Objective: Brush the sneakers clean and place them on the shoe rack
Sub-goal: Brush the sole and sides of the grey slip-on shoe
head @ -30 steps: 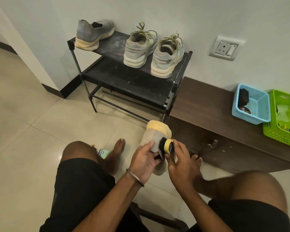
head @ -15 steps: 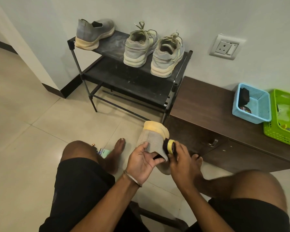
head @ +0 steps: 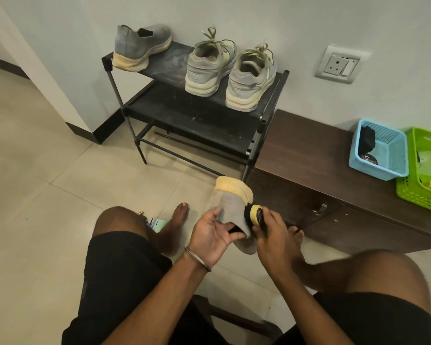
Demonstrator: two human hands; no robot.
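Note:
A grey knit slip-on sneaker (head: 230, 204) with a yellowed sole is held in front of my knees, sole end pointing away. My left hand (head: 213, 236) grips it at the collar, thumb at the opening. My right hand (head: 274, 235) holds a small brush (head: 254, 215) with a yellow band and dark bristles against the sneaker's right side. The black two-shelf shoe rack (head: 197, 115) stands against the wall. On its top shelf sit the matching grey slip-on (head: 141, 47) at the left and a laced grey pair (head: 230, 70) at the right.
A low dark wooden cabinet (head: 314, 155) runs right of the rack, carrying a blue basket (head: 383, 155) and a green basket (head: 426, 170). A wall socket (head: 340, 64) is above it. Small items (head: 154, 224) lie on the tile floor by my left foot.
The sneaker has turned slightly in my left hand and the brush has slid a little along its side. The shoes on the rack have not moved.

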